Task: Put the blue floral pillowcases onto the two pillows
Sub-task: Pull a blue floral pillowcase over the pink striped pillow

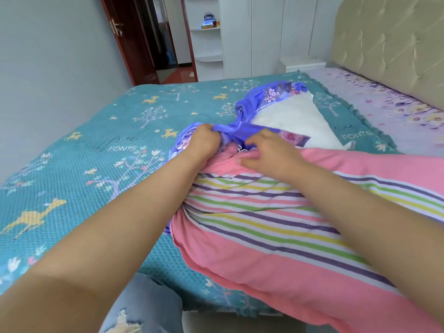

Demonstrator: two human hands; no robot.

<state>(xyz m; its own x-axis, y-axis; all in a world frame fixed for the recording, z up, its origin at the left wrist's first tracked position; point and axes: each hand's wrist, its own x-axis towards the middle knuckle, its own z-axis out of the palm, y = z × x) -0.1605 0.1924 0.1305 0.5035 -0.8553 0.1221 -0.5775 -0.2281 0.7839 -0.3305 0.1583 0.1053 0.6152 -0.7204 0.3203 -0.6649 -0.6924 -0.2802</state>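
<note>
A bed (72, 188) fills most of the view, covered by a teal bedspread (101, 131) patterned with deer, trees and the word "FONTS". At the far right the bedspread ends in a frilled edge and a lilac floral sheet (384, 104) shows beneath, running up to a beige tufted headboard (389, 37).

A pink pillow (276, 236) with multicoloured stripes lies on the near right part of the bed, one end overhanging the bed edge toward the camera. Its far end is gathered and meets the blue floral pillowcase (242, 128), which is bunched on the bedspread at the centre. Beyond it a white pillow (293, 121) lies flat, the pillowcase fabric draped over its far and near-left edges.

The left hand (204, 140) is clenched on a fold of the blue floral pillowcase at the pink pillow's far end. The right hand (266, 152) rests on the top of the pink pillow just beside the pillowcase, fingers loosely bent and spread; it grasps nothing that can be seen.

Behind the bed stand a white wardrobe (264, 32) with open corner shelves and a dark red door (125, 44). Ripped jeans (144, 308) appear at the bottom edge.
</note>
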